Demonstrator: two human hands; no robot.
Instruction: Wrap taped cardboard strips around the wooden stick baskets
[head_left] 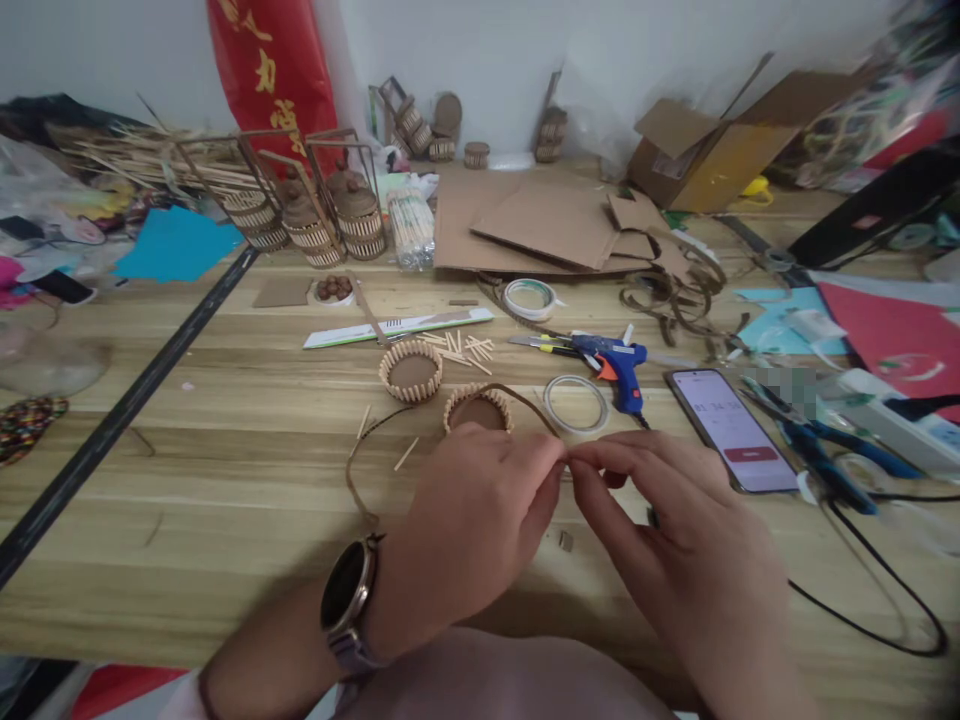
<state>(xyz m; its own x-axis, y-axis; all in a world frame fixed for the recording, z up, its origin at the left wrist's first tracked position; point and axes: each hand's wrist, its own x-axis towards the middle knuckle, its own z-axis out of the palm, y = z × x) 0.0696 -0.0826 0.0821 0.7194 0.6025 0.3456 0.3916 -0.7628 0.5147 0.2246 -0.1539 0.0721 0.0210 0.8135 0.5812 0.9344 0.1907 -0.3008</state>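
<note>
My left hand (480, 510), with a watch on its wrist, is closed in a pinch on a thin brown strip (534, 404). Its fingertips meet those of my right hand (675, 545), also pinched at the strip's end; the exact grip is hidden between the fingers. From there the strip arcs over a small round brown base ringed with short sticks (511, 412), partly covered by my left hand. A second stick-ringed base (411, 372) sits just behind it. A strip length (352, 465) also curves out left of my left hand.
Behind my hands lie a tape roll (576, 404), a blue glue gun (619, 365), loose short sticks (454, 350) and a lit phone (733, 430). Blue-handled pliers (832, 460) are at right. Cardboard sheets (540, 225) and finished stick baskets (358, 215) stand farther back.
</note>
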